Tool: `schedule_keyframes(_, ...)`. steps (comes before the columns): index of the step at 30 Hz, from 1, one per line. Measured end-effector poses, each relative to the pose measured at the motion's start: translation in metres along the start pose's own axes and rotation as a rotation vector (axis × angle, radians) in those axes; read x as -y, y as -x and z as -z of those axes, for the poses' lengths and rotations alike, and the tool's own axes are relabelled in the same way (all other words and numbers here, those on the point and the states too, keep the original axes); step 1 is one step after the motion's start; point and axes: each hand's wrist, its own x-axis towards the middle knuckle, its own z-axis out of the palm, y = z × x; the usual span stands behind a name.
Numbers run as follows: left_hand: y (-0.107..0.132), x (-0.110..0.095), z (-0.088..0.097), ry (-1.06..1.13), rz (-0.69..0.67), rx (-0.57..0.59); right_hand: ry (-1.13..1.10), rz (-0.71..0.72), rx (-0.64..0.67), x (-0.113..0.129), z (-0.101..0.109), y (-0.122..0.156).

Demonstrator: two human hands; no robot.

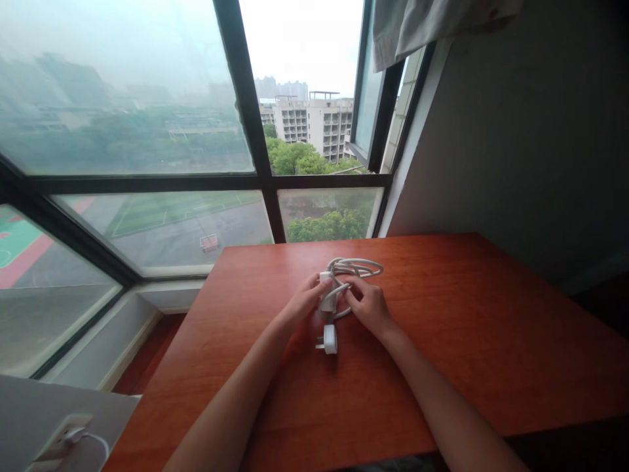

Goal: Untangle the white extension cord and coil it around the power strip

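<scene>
A white power cord (366, 262) lies bundled in loops over the middle of the table. Within the loops sits a narrow white block (327, 303), its exact kind unclear. Hanging toward me from the bundle is a white plug (331, 339), its metal prongs pointing left. My left hand (309, 296) is closed on the left side of the white block, thumb on top. On the right of the bundle, my right hand (367, 303) pinches a loop of the cord between thumb and fingers. The fingers partly hide where the cord crosses the block.
The reddish-brown wooden table (442, 328) spreads around both arms. Beyond its far edge stands a dark-framed window (268, 180) with one pane open and a grey curtain (422, 26) above. At lower left, a charger (73, 434) with a white cable is in a wall socket.
</scene>
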Motion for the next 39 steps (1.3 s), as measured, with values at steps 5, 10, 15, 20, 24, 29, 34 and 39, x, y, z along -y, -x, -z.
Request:
schedule_keyframes(5, 0.002, -0.003, -0.001, 0.068, 0.038, -0.064, 0.019, 0.017, 0.032, -0.002, -0.001, 0.001)
schedule_keyframes(10, 0.001, -0.007, 0.006, 0.049, 0.059, -0.087, 0.038, 0.047, 0.048, -0.002, -0.001, 0.003)
schedule_keyframes(15, 0.000, -0.014, 0.018, -0.108, 0.015, -0.100, 0.077, 0.075, 0.088, -0.002, 0.001, 0.004)
schedule_keyframes(20, 0.002, -0.020, 0.034, -0.077, -0.045, -0.211, 0.098, 0.106, 0.101, -0.005, 0.003, 0.003)
schedule_keyframes(24, -0.003, -0.017, 0.045, -0.008, -0.140, -0.377, 0.132, 0.059, 0.023, -0.008, 0.008, 0.001)
schedule_keyframes(29, -0.010, -0.007, 0.053, -0.093, -0.165, -0.484, 0.142, 0.006, -0.098, -0.010, 0.014, -0.001)
schedule_keyframes(34, -0.007, -0.007, 0.056, -0.464, -0.232, -0.510, 0.190, -0.030, -0.022, -0.014, 0.011, -0.003)
schedule_keyframes(39, -0.002, -0.015, 0.061, -1.000, -0.299, -0.504, 0.234, -0.014, 0.074, -0.017, 0.008, -0.003)
